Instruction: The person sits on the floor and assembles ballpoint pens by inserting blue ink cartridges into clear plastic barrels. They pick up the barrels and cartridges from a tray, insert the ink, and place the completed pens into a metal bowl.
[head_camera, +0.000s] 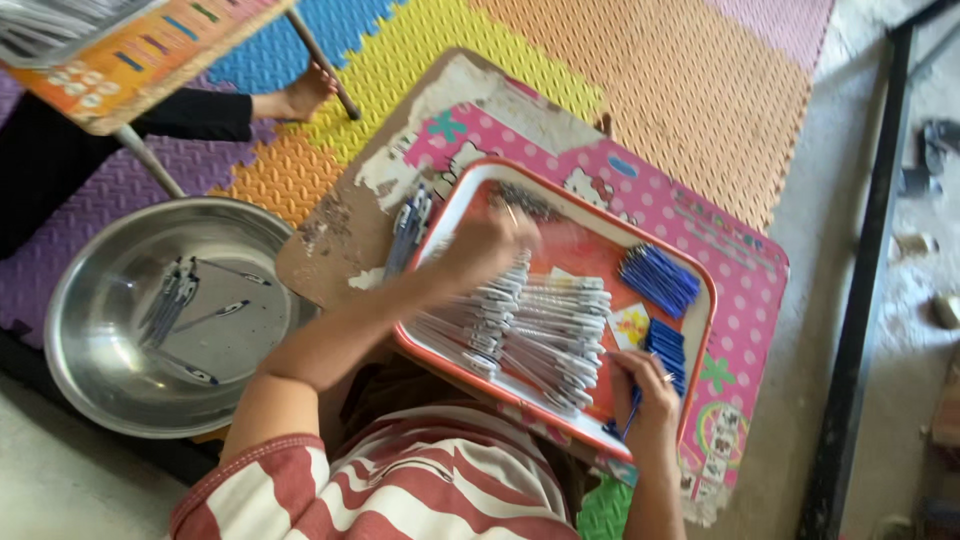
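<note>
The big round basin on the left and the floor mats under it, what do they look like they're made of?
The basin looks like bare polished metal, probably steel: grey, shiny, with soft reflections. The floor mats look like soft foam: matte, bright colours, fine dimpled texture, jigsaw edges where tiles interlock.

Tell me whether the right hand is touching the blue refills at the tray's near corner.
Touching. The head view shows the right hand with its fingers pinched on the lower bundle of blue refills in the red tray; one thin blue piece runs down under the fingers.
</note>
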